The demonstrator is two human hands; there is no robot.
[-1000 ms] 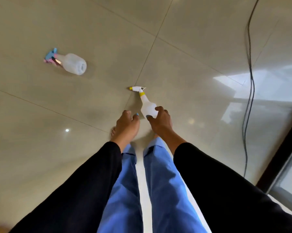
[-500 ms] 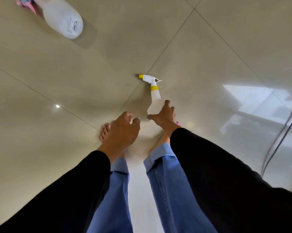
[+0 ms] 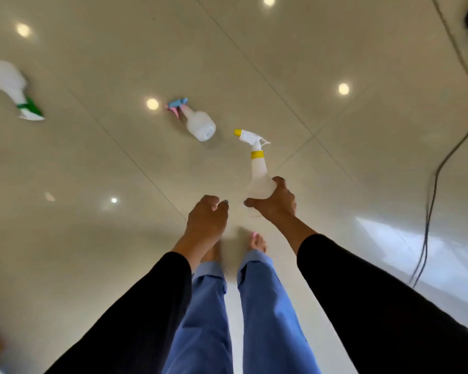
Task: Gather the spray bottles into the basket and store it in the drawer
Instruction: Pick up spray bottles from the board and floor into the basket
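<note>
- Yellow-collared spray bottle (image 3: 257,179): white, translucent, looks empty; upright w/ slight tilt, yellow nozzle tip aimed left; lifted clear of the tiled floor (image 3: 335,49).
- Right hand (image 3: 274,202): grip closed round the bottle's lower body, thumb on its left side, fingers behind.
- Left hand (image 3: 207,215): just beside the bottle base, not touching; loosely curled, half open, holds nothing.
- Blue-and-pink spray bottle (image 3: 197,121): on its side on the floor, up-left of the held one, near it.
- Green-trigger spray bottle (image 3: 14,89): also on its side, far left, well apart; blurred.
- Black cable (image 3: 443,163): trails along the floor at right.
- Below the hands: bare feet, blue trousers (image 3: 268,306), black sleeves.
</note>
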